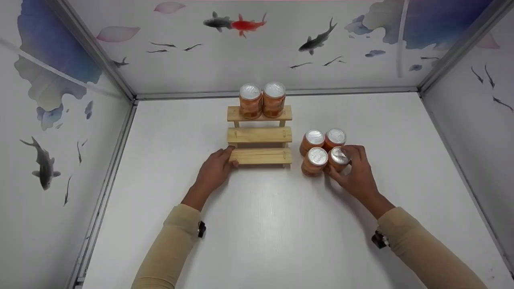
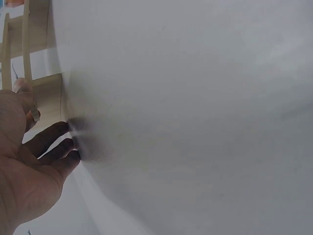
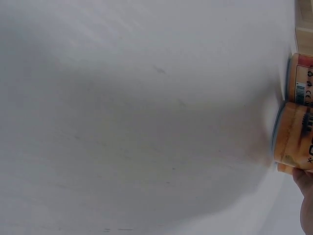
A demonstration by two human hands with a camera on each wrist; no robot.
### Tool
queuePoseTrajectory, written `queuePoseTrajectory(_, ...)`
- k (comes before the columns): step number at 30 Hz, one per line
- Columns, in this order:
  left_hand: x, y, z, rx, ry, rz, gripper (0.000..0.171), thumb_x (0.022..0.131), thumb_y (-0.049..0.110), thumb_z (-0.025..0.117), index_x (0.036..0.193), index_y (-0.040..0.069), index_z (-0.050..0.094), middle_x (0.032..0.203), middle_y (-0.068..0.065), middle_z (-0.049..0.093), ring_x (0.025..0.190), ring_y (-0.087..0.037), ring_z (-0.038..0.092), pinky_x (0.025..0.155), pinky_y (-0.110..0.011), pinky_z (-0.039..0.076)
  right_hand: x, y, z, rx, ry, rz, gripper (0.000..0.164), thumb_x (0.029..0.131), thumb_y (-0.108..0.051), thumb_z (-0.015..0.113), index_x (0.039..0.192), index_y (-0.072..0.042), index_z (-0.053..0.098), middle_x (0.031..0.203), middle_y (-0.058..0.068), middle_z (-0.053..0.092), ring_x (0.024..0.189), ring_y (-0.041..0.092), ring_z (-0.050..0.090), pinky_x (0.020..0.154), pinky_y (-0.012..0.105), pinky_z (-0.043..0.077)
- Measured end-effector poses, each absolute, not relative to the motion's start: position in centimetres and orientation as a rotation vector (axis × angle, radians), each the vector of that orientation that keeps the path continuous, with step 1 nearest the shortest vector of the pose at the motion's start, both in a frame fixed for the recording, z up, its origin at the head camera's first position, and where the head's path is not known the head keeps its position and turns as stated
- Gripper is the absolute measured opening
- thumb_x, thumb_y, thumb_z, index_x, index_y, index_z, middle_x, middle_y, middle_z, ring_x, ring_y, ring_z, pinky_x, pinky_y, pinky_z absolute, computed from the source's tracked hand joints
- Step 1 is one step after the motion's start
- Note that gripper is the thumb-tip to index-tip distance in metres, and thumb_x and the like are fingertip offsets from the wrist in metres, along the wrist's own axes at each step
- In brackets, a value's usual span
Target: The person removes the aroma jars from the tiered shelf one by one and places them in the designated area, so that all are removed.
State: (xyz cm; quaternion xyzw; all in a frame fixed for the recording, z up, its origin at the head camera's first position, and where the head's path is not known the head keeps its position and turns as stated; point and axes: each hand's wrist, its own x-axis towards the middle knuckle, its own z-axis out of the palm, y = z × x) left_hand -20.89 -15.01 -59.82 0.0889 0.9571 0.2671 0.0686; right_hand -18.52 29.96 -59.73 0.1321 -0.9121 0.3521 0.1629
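A three-step wooden rack (image 1: 260,156) stands on the table. My left hand (image 1: 215,168) pinches the left end of its lowest step between thumb and index finger; in the left wrist view the other fingers (image 2: 54,144) of that hand reach down to the tabletop. To the right of the rack, several orange jars with silvery lids cluster in a block. My right hand (image 1: 357,172) holds the front right jar (image 1: 339,156), thumb at its near side and fingers round the far right side. Its neighbour, the front left jar (image 1: 314,162), stands close beside it.
Two more orange jars, a left one (image 1: 251,102) and a right one (image 1: 274,100), stand side by side on the rack's top step. Behind the clustered pair are a back left jar (image 1: 313,140) and a back right jar (image 1: 335,137). Fish-printed walls (image 1: 277,72) enclose the white table (image 1: 273,228).
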Motion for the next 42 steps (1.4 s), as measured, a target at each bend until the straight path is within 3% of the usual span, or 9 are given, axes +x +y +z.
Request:
queuePoseTrajectory(15, -21.0, -15.1, -59.9, 0.292, 2.898, 0.801, 0.070, 0.113, 0.055, 0.052, 0.170, 0.015, 0.045, 0.160, -0.024, 0.059, 0.152, -0.043, 0.055, 0.125, -0.060, 0.047, -18.6, 30.2, -59.6, 0.418, -2.605, 0.956, 0.074, 0.087, -0.019, 0.097, 0.144, 0.001, 0.054, 0.137, 0.023, 0.053, 0.135, 0.037, 0.061, 0.112, 0.058, 0.055)
queuePoseTrajectory(20, -21.1, -15.0, -59.9, 0.301, 2.902, 0.805, 0.071, 0.113, 0.056, 0.052, 0.170, 0.016, 0.045, 0.156, -0.022, 0.063, 0.148, -0.042, 0.059, 0.123, -0.059, 0.049, -18.7, 30.3, -59.3, 0.422, -2.611, 0.952, 0.075, 0.088, -0.021, 0.096, 0.148, -0.001, 0.054, 0.142, 0.021, 0.054, 0.138, 0.033, 0.061, 0.113, 0.053, 0.054)
queuePoseTrajectory(31, -21.1, -15.1, -60.0, 0.303, 2.911, 0.814, 0.066, 0.112, 0.054, 0.055, 0.169, 0.021, 0.047, 0.156, -0.020, 0.064, 0.148, -0.041, 0.060, 0.121, -0.059, 0.051, -19.1, 30.5, -57.8, 0.429, -2.570, 0.971, 0.067, 0.093, -0.021, 0.090, 0.146, 0.003, 0.056, 0.138, 0.026, 0.054, 0.123, 0.040, 0.066, 0.099, 0.059, 0.062)
queuePoseTrajectory(42, -21.1, -15.0, -59.9, 0.284, 2.894, 0.798, 0.068, 0.113, 0.056, 0.052, 0.169, 0.017, 0.046, 0.160, -0.024, 0.060, 0.152, -0.043, 0.055, 0.125, -0.059, 0.047, -20.0, 29.8, -55.7, 0.417, -2.572, 0.882, 0.068, 0.094, -0.023, 0.089, 0.149, 0.002, 0.059, 0.141, 0.026, 0.058, 0.130, 0.040, 0.062, 0.103, 0.055, 0.060)
